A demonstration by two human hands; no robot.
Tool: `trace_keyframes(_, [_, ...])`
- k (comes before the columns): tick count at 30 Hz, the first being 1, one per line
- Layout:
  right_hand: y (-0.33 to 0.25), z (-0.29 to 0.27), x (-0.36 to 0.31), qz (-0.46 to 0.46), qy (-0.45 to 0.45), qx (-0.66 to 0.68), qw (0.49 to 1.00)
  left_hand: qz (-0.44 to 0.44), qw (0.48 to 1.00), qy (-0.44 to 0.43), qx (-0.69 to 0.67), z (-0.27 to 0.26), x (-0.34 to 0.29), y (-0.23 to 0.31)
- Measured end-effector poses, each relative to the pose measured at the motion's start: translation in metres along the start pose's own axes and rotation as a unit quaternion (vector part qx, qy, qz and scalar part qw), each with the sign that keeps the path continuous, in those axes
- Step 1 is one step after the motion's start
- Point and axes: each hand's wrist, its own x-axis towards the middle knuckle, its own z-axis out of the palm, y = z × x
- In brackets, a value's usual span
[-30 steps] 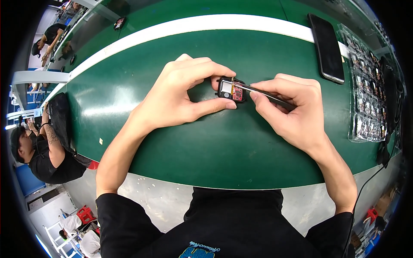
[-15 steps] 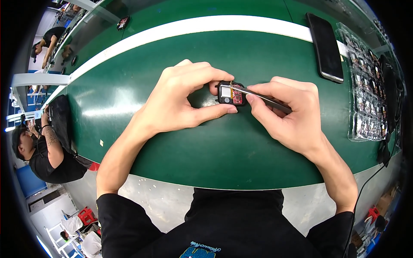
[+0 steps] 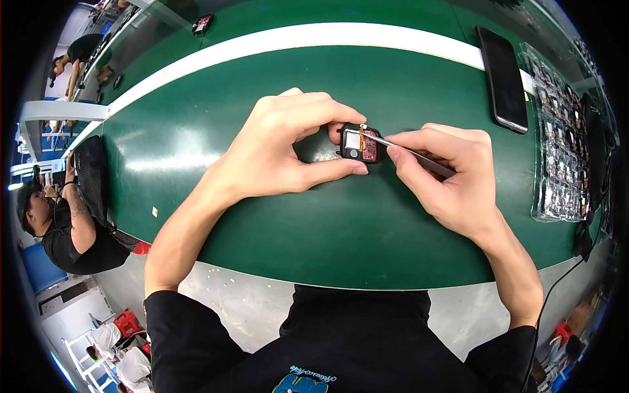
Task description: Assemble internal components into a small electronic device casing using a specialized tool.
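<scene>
Between the thumb and fingers of my left hand is a small black electronic device housing, its inside facing up. It shows a silvery-white block, a red circuit board and a round grey part. A thin amber strip runs near its upper edge, ending in a small pale tip by my left index finger. My right hand pinches metal tweezers from the right. Their points are at the amber strip; whether they grip it is too small to tell.
A black phone lies at the upper right, beside clear plastic trays of small electronic parts. A white strip crosses the green table. Another small device lies beyond it. A black cable hangs at right; a person sits at left.
The device and both hands appear slightly further right in the picture. The amber strip's pale end now shows above the housing's edge, and the tweezers' points sit slightly lower.
</scene>
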Motion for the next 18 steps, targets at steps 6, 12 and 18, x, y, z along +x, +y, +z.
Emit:
trace_keyframes(6, [0.0057,-0.0011,-0.0017,0.065,-0.008,0.09,0.994,-0.021,0.998,-0.021,-0.049,-0.0058,-0.0004,-0.0042])
trace_keyframes(12, [0.0071,-0.0004,-0.0031,0.08,0.018,0.143,0.986,-0.027,0.996,-0.06,-0.057,-0.0081,-0.0006,-0.0049])
trace_keyframes(18, [0.0046,-0.0058,-0.0016,0.055,-0.004,0.054,0.997,-0.011,0.998,-0.055,-0.043,-0.008,0.0005,-0.0054])
